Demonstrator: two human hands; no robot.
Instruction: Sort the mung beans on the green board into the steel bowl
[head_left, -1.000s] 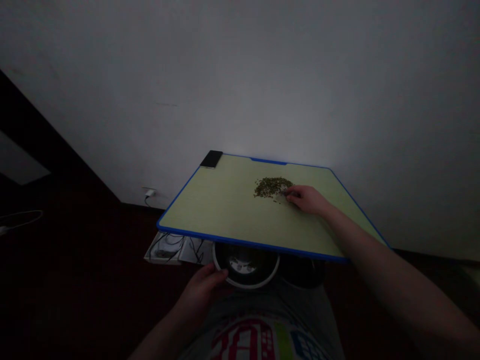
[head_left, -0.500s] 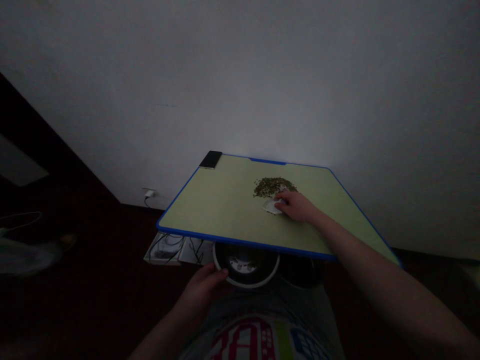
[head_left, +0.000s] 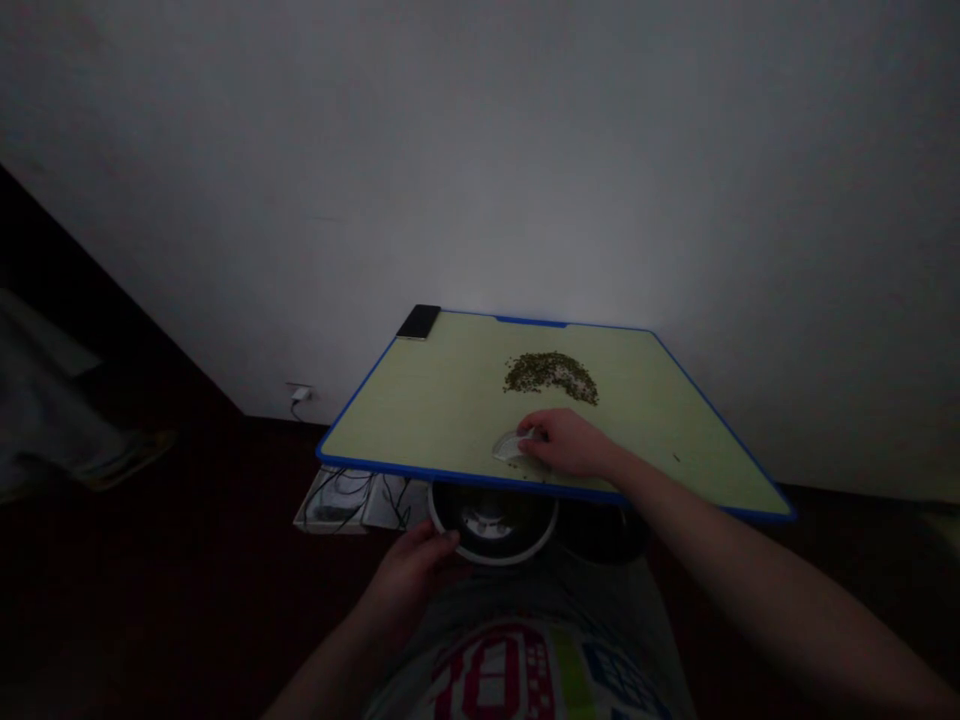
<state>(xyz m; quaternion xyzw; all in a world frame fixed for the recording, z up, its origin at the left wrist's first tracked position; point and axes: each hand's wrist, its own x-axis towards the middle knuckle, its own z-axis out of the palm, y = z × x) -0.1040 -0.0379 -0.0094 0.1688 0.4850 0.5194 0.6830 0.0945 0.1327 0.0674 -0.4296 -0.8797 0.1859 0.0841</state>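
Observation:
My left hand (head_left: 416, 575) grips the left rim of a bowl (head_left: 510, 553), dark inside with a pale edge, held just under the near edge of a table (head_left: 405, 400). Pinched in my right hand (head_left: 566, 440) is a small, pale, flat, rounded piece (head_left: 510, 446), like a scraper, resting on the tabletop close to that edge. A few loose grains lie beside it. Farther back, small greenish-brown grains (head_left: 551, 372) spread in an arc, open toward me.
A black phone (head_left: 418, 322) lies at the table's far left corner. Below the table are white boxes (head_left: 334, 500) with cables and a dark round container (head_left: 604, 535). A charger (head_left: 301, 395) is plugged into the wall. At far left, a blurred person's leg (head_left: 52, 390) shows.
My right hand has drawn the pale piece from the grains toward the near edge, leaving a gap in the pile. My left hand stays on the bowl. Someone's leg has appeared at left.

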